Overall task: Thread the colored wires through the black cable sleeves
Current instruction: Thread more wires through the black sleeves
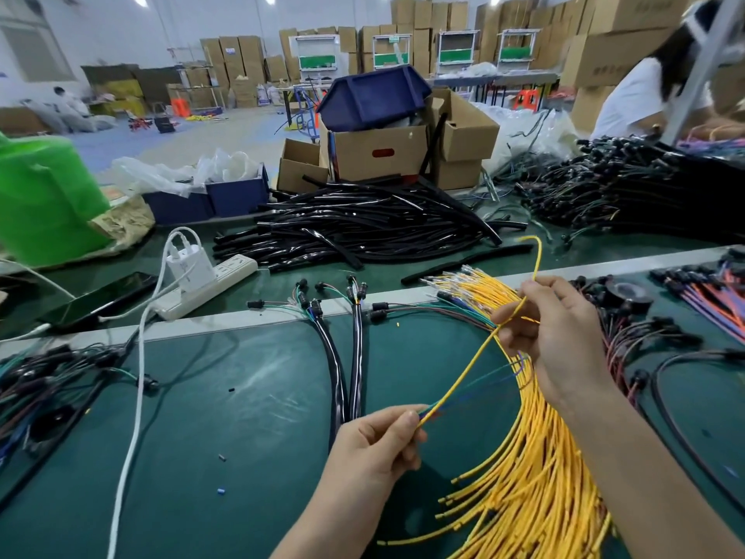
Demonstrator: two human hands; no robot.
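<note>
The thick bundle of yellow wires [536,478] runs out of the bottom edge at lower right, and the person's right forearm [653,470] covers part of it. The ends of the single yellow wire [463,371] and the thin blue and green wires [483,380] vanish inside the grip of the left hand [379,441]; the thin ones are blurred. At far left, the bright green plastic object [44,195] is cut off. The small specks [221,457] on the green table [242,397] are too tiny to tell.

The left forearm rises from six o'clock, the left hand [379,445] pinching a yellow wire [463,377] between thumb and forefinger. The right forearm enters from five o'clock; the right hand [552,328], at one o'clock of the left, pinches the same wire.
</note>
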